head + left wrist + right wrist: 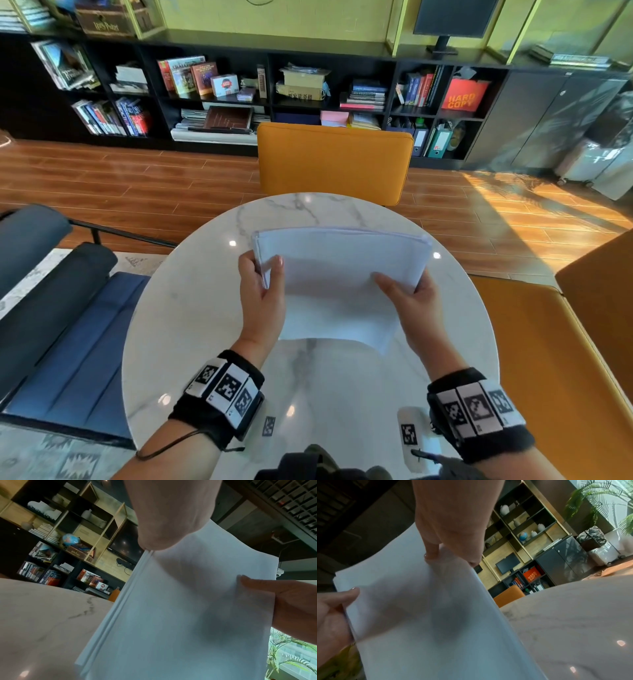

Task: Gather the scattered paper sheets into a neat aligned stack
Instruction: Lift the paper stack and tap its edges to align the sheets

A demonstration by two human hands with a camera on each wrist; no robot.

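A stack of white paper sheets [342,274] is held tilted up above the round marble table [191,308], its near edge lowest. My left hand [263,284] grips the stack's left edge, thumb on top. My right hand [407,294] grips the right edge, thumb lying across the top sheet. In the left wrist view the sheets [180,615] show slightly stepped edges on their left side. The right wrist view shows the stack [419,615] bowed, with my thumb on top of it and the fingers hidden.
An orange chair [334,161] stands beyond the table, another orange seat [548,359] to the right, and a blue armchair [68,342] to the left. A small tagged white object [409,435] lies near the table's front edge. Bookshelves line the far wall.
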